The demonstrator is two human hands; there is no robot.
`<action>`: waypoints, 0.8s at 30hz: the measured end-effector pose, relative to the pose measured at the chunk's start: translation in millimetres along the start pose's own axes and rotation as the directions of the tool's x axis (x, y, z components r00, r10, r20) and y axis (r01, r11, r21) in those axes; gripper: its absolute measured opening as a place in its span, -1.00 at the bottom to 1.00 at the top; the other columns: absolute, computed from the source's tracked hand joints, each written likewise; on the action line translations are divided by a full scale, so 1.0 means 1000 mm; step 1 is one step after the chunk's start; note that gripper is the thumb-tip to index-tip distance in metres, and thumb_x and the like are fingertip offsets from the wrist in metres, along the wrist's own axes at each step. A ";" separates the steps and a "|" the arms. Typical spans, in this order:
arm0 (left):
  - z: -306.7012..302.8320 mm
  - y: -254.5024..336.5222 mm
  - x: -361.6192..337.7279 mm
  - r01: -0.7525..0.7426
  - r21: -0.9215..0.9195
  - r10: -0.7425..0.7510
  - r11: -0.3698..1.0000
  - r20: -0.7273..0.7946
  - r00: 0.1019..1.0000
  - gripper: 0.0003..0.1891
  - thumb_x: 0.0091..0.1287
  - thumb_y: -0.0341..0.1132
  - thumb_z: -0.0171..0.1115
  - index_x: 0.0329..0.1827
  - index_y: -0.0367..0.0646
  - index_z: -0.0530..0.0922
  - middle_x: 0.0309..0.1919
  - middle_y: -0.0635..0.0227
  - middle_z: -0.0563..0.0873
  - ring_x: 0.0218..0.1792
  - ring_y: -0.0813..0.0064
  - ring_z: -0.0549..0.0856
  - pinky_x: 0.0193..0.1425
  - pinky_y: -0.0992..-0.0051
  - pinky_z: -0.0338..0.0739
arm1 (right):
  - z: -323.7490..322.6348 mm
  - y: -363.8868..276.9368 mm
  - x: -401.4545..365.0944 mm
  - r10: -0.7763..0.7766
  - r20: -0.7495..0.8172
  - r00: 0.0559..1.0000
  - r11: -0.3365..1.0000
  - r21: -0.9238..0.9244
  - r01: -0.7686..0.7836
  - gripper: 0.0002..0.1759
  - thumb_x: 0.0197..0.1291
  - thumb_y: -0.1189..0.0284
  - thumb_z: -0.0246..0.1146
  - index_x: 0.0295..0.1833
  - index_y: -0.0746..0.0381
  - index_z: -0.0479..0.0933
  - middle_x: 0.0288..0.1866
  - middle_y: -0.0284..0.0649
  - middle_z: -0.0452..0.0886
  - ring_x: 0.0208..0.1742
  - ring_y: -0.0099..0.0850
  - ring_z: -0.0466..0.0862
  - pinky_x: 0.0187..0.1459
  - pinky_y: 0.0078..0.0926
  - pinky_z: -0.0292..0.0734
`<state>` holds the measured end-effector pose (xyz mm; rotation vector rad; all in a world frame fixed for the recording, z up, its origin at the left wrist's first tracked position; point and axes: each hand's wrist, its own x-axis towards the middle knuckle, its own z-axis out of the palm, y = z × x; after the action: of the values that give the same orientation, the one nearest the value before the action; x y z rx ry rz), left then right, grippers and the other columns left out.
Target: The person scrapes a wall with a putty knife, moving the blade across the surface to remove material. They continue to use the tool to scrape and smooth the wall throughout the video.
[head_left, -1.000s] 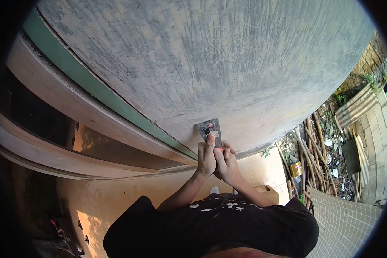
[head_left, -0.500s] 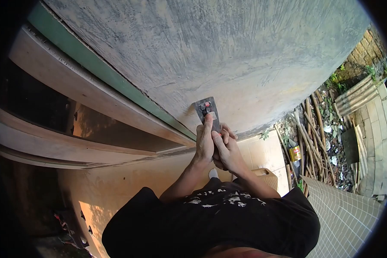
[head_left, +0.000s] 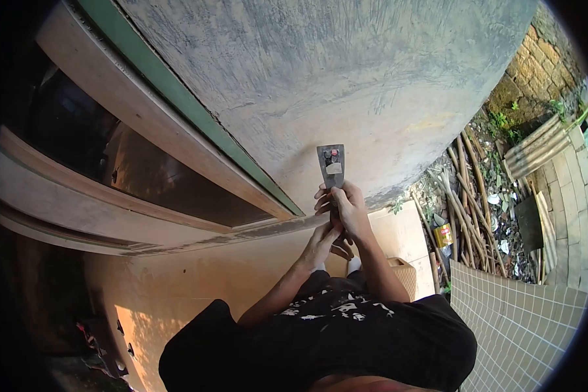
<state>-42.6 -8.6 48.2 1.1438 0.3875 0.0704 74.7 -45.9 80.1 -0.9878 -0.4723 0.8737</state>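
A putty knife [head_left: 334, 168] points away from me in front of the wall, its wide dark blade uppermost with a pale patch and a small red spot on it. My right hand [head_left: 354, 213] is closed around it where the blade narrows into the handle, thumb on the near side. Lower down, my left hand [head_left: 321, 246] grips the end of the handle, which the fingers mostly hide. Behind the blade rises the wall [head_left: 398, 98], streaked grey and white with a paler lower part.
Left of the hands runs a window frame [head_left: 176, 157] with a green edge strip. Beneath me is a tiled floor [head_left: 196, 281]. At right lie wooden poles [head_left: 470, 196], a yellow can [head_left: 443, 235] and a checked sheet [head_left: 516, 320]. A woven basket [head_left: 404, 274] stands near my legs.
My left hand has slid from the blade down to the handle's end. My right hand has moved up to the blade's neck. The putty knife has shifted right and stands straighter.
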 end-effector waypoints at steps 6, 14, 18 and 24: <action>-0.009 -0.006 0.003 -0.069 -0.233 0.075 0.970 0.017 0.997 -0.75 0.34 -0.14 -0.04 -0.23 -0.17 0.36 -0.51 0.36 0.49 -0.52 0.36 0.58 -0.42 0.35 0.56 | 0.016 -0.011 0.025 -0.013 0.033 0.999 0.998 0.057 0.011 -0.69 0.39 0.24 -0.03 -0.14 0.31 0.23 -0.48 -0.17 0.54 -0.66 -0.42 0.56 -0.63 -0.56 0.45; -0.008 -0.004 0.015 0.069 -0.686 -0.091 0.724 0.004 0.996 -0.61 0.30 0.13 -0.01 -0.42 0.00 0.32 -0.73 0.61 0.21 -0.79 0.69 0.18 -0.73 0.67 0.02 | 0.030 -0.007 0.040 -0.029 -0.008 1.000 0.999 -0.014 0.029 -0.72 0.41 0.19 -0.05 -0.22 0.17 0.15 -0.71 -0.38 0.25 -0.83 -0.64 0.18 -0.81 -0.67 0.08; -0.008 -0.017 0.022 0.046 -0.644 -0.213 0.764 -0.184 0.960 -0.53 0.29 0.30 -0.10 -0.48 0.10 0.29 -0.78 0.67 0.11 -0.82 0.73 0.03 -0.75 0.67 -0.12 | 0.031 -0.004 0.043 0.038 -0.030 0.999 0.997 -0.070 -0.040 -0.69 0.40 0.17 -0.04 -0.25 0.18 0.16 -0.73 -0.40 0.20 -0.83 -0.65 0.18 -0.81 -0.67 0.05; -0.015 -0.031 0.028 0.013 -0.589 -0.161 0.808 -0.200 0.967 -0.55 0.30 0.25 -0.04 -0.56 0.15 0.22 -0.77 0.65 0.15 -0.83 0.72 0.08 -0.76 0.66 -0.09 | 0.032 0.000 0.049 0.053 -0.085 0.995 0.995 -0.079 -0.060 -0.68 0.39 0.18 -0.02 -0.28 0.19 0.18 -0.74 -0.41 0.17 -0.83 -0.67 0.17 -0.83 -0.68 -0.01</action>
<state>-26.2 -1.9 7.4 0.4981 0.5872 0.2346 81.1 10.4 94.2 -1.1125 -0.4141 0.8664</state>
